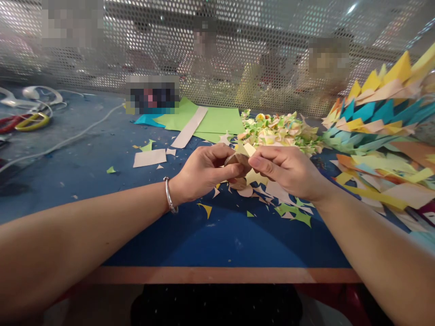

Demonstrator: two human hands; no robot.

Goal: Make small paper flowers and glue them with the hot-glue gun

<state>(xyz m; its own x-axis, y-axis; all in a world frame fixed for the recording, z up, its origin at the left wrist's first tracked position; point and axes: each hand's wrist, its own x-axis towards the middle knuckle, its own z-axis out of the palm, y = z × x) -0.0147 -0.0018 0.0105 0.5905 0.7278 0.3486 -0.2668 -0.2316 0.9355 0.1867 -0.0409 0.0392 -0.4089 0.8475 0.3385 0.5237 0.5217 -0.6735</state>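
Observation:
My left hand (212, 170), with a silver bangle (169, 194) at its wrist, is closed on small pieces of paper. Pinched between the fingertips of my right hand (288, 170) is the edge of a pale yellow paper piece (249, 149). The two hands almost meet over the blue table, and a brownish, shaded piece (239, 159) shows between them; fingers partly hide its shape. Beneath the hands lie cream paper scraps (277, 191). Just behind them rises a heap of small cut paper bits (278, 129) in green, cream and yellow.
Green paper sheets (217, 120) lie at the back with a pale strip (190, 127) across them. Folded yellow, blue and peach paper pieces (377, 108) stack up at right. Scissors (32, 122) and a white cable (68, 139) lie at left. A perforated metal screen (231, 68) borders the table's back.

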